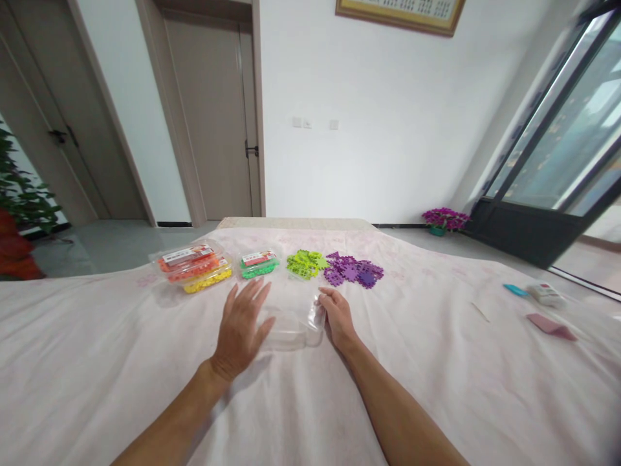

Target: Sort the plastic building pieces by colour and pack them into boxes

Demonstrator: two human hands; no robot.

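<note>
A clear empty plastic box (pixel 291 327) lies on the pink cloth in front of me. My left hand (pixel 240 330) rests flat at its left side, fingers stretched out and touching it. My right hand (pixel 337 317) pinches the box's right edge with curled fingers. Just beyond lie a heap of purple puzzle pieces (pixel 354 270) and a heap of lime-green pieces (pixel 305 263). Further left stand a small box of green pieces (pixel 259 264) and a larger box of orange and yellow pieces (pixel 194 265).
The pink cloth (pixel 121 362) covers a wide table. At the far right lie a teal object (pixel 515 290), a small white pack (pixel 546 294) and a pink card (pixel 550 325). Doors, a potted plant (pixel 22 207) and a glass door lie beyond.
</note>
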